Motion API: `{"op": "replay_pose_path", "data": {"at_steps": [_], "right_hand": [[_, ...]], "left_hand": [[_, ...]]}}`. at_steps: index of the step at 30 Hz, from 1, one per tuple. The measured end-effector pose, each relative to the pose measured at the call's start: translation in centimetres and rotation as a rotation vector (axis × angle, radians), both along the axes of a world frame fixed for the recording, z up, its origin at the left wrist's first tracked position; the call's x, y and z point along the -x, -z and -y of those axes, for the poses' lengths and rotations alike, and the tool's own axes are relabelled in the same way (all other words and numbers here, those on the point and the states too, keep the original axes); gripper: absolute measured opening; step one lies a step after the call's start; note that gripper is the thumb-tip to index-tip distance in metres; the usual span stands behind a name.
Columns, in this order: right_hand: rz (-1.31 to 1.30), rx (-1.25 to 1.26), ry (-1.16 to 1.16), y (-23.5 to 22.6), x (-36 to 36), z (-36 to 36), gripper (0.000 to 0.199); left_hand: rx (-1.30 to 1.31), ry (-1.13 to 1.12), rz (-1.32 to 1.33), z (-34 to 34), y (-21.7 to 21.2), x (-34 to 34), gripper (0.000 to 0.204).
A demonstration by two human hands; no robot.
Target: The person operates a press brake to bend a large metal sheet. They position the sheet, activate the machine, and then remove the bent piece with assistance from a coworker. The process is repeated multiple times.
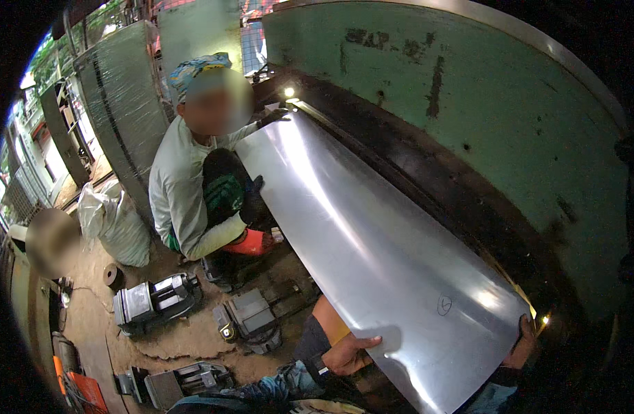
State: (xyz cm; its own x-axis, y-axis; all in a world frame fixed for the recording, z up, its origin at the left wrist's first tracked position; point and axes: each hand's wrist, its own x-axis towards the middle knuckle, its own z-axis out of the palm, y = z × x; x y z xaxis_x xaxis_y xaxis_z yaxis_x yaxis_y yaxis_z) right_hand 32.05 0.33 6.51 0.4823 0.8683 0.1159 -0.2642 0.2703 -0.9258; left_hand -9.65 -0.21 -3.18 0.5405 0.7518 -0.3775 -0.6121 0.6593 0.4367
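Note:
A long, shiny metal sheet (400,276) stretches from my hands to a crouching co-worker, tilted and slightly bowed. My left hand (350,353) is closed on its near left edge, thumb on top and the other fingers partly under it. At the right corner of the near end, my right hand (522,345) grips the opposite edge; part of it is hidden by the sheet. A small circled mark is drawn on the surface near my right hand. At the far end, the co-worker's dark-gloved hands (253,196) touch the left edge and the far edge.
Several machine vises (158,303) stand on the floor at left. Along the right runs a green metal wall (469,90) with a dark slot beside the sheet. The co-worker (186,186) crouches at far left, near a white sack (115,224) and a wrapped panel (117,103).

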Motion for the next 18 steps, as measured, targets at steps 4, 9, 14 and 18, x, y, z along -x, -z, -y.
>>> {"op": "replay_pose_path", "data": {"at_steps": [4,9,14,18], "right_hand": [[0.269,0.083,0.156,1.6,-0.1,0.1,0.032],[0.917,0.096,0.330,3.9,0.8,-1.8,0.035],[-0.198,-0.105,0.173,3.6,2.1,-3.1,0.036],[-0.347,0.113,0.076,3.2,3.7,-3.0,0.024]], "left_hand": [[-0.144,0.288,0.608,0.6,0.4,0.0,0.042],[-0.219,-0.322,-0.018,-0.3,-1.9,-0.9,0.085],[-0.257,-0.303,-0.087,-2.6,-4.6,-2.2,0.065],[-0.382,-0.365,-0.145,-3.9,-4.0,-3.3,0.062]]}}
